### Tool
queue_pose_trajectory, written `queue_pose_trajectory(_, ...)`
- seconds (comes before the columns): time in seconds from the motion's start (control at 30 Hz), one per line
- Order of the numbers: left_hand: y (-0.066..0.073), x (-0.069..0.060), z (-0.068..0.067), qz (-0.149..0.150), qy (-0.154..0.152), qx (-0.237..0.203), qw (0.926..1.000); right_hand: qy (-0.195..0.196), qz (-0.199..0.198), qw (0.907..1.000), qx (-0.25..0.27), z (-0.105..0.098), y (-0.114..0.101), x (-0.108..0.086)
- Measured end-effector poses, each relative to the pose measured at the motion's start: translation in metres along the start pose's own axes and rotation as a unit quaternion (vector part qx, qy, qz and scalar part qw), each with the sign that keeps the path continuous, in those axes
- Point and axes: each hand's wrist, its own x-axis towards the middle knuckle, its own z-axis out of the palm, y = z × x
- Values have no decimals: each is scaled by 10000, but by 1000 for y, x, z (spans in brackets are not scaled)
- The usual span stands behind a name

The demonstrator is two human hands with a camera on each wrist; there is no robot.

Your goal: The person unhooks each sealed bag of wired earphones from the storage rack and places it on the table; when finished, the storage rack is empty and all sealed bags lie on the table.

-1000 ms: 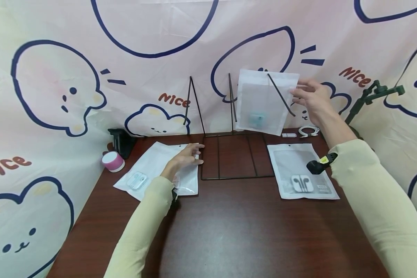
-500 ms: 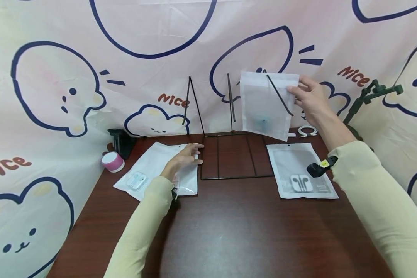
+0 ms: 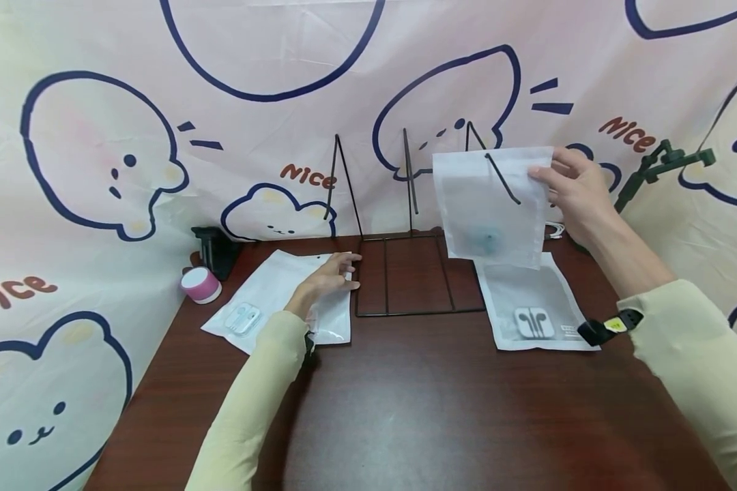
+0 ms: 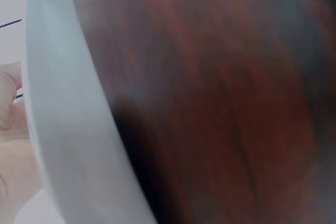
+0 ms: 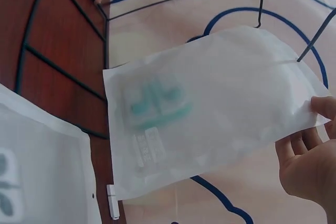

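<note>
A white pouch hangs on the right hook of a black wire rack. The hook's rod passes through near the pouch's top edge. My right hand pinches its upper right corner between thumb and fingers. Through the frosted face of the pouch, the right wrist view shows blurred teal earphones and a small label. At the rack's left side, my left hand rests with fairly straight fingers touching the base's edge, above another white pouch. In the left wrist view, a pale blurred shape mostly hides that hand.
A third pouch with white earphones lies to the right, partly behind the hanging one. A coiled white cable is behind my right hand. Pink-and-white jar and black stand are at left; a green clamp arm stands at right.
My right hand has drawn the pouch down, rightward and nearer along the hook, away from the rack's back. The upper part of the hook is now uncovered. My left hand has stayed put.
</note>
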Motion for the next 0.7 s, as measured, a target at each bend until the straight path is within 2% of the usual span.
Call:
queue_pose_trajectory(0.33,-2,0,1,28,16,-31,10000,28,-251,9996,106,-12,4,-36)
queue_pose_trajectory(0.7,-1,2,1,-28,-9,-125,9999,81,-602,9979,206,-15,2,-60)
